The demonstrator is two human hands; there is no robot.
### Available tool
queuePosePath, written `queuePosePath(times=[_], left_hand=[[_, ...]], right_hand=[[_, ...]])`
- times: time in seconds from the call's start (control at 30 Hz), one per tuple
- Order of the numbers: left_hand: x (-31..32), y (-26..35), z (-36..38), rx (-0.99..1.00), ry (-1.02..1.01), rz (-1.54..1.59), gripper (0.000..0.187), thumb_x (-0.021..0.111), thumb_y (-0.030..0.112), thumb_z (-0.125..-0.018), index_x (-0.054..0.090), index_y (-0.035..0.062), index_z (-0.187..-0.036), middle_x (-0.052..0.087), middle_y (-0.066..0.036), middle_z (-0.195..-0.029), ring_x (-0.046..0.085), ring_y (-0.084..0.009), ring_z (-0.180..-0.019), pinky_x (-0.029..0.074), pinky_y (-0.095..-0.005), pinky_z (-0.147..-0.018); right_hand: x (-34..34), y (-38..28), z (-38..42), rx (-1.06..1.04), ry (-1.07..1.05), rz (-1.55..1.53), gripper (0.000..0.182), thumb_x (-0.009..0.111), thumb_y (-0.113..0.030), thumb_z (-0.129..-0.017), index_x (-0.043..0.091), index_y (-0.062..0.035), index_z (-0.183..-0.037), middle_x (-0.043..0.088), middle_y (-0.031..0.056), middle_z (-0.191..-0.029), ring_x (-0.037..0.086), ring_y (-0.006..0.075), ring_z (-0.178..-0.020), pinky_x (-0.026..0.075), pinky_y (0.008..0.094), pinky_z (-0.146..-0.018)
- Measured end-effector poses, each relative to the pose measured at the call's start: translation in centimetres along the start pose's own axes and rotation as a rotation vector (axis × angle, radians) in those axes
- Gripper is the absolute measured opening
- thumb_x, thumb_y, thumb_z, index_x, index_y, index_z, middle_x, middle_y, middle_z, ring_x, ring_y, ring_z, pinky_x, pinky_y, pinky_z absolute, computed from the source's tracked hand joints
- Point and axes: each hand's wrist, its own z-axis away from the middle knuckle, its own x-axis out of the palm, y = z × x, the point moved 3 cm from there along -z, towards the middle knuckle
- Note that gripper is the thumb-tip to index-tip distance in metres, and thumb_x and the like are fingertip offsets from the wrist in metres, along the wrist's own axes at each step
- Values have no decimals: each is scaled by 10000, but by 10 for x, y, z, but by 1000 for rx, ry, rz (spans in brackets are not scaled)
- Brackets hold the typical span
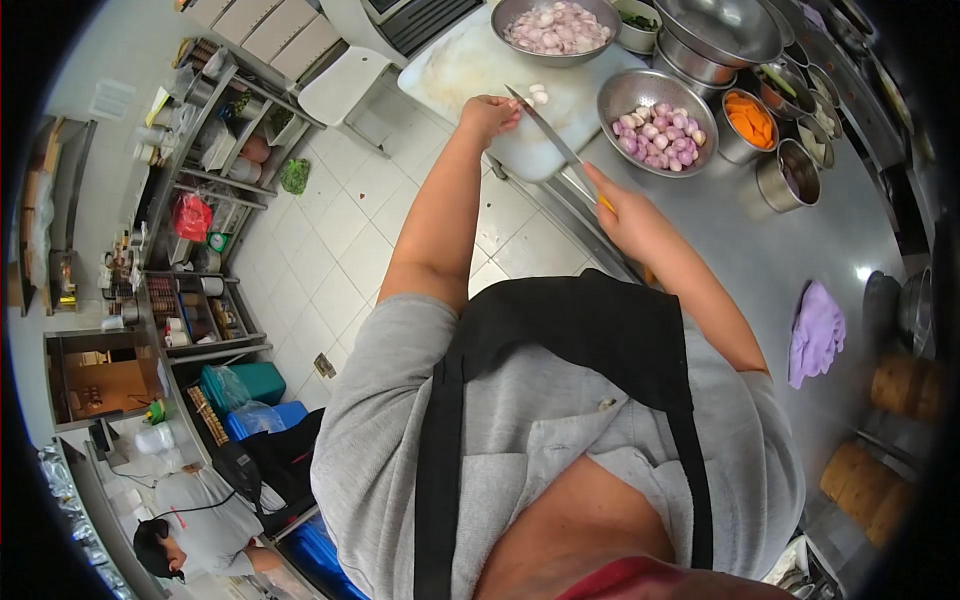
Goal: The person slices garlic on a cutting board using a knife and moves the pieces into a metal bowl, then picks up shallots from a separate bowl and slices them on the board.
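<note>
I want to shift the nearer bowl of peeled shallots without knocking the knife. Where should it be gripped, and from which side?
Grip the steel bowl by its rolled rim on the side facing the carrot container, coming from above. The rim is thin and bare there, while the knife in the right hand and the cutting board under the left hand crowd the opposite side.

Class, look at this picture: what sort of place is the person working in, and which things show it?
Most likely a commercial kitchen: a steel counter crowded with metal bowls, a white cutting board and stocked wire shelves.
</note>
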Motion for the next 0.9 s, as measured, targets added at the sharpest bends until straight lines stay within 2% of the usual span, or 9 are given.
queuePosePath(times=[0.1,0.17,0.43,0.5,0.63,0.7,0.77,0.9], left_hand=[[-1,-3,-6,-13,8,-7,236,651,126,-860,597,-44,-1014,639,-83,-911,630,-154,-814,551,-261,-726],[-1,-2,-4,-15,2,-14,231,647,126,-864,598,-44,-1012,639,-83,-910,629,-152,-813,552,-261,-727],[1,1,-1,-12,15,-41,217,643,122,-866,596,-46,-995,631,-85,-915,631,-166,-803,552,-261,-728],[1,3,2,27,40,-1,185,648,108,-859,593,-56,-924,636,-105,-815,629,-167,-703,550,-260,-624],[-1,1,-6,0,58,44,175,652,89,-851,586,-55,-927,632,-105,-824,631,-174,-718,553,-275,-630],[-2,-3,-7,-24,-2,23,177,636,113,-868,588,-25,-969,627,-76,-874,631,-165,-795,555,-276,-714],[-3,-5,-8,-22,12,27,176,635,118,-870,587,-21,-966,627,-74,-876,631,-161,-793,555,-275,-714],[-2,-5,-11,-36,18,19,176,626,133,-879,588,-13,-968,632,-66,-875,630,-146,-791,556,-266,-715]], right_hand=[[-2,2,4,1,7,24,583,473,-134,-873,293,-173,-1426,597,261,-749,588,396,-678,459,464,-660],[0,6,4,16,17,33,608,484,-114,-860,293,-215,-1428,582,249,-734,577,390,-653,453,437,-636],[17,8,-41,25,-8,86,606,472,-130,-865,281,-208,-1434,581,244,-724,574,369,-635,448,437,-628],[16,6,-44,11,2,93,607,472,-132,-864,280,-204,-1435,577,241,-716,572,365,-632,448,435,-628],[10,5,-31,21,-10,49,591,470,-126,-871,292,-193,-1431,579,248,-729,570,372,-638,452,422,-634],[10,5,-15,16,-6,43,585,472,-125,-875,297,-189,-1430,585,253,-746,571,374,-644,455,415,-639],[6,1,-4,-12,17,-48,579,476,-151,-883,283,-159,-1429,600,266,-763,598,396,-697,462,455,-660],[0,-3,5,24,5,-34,568,480,-159,-888,291,-155,-1424,600,269,-760,597,401,-694,462,458,-660]])
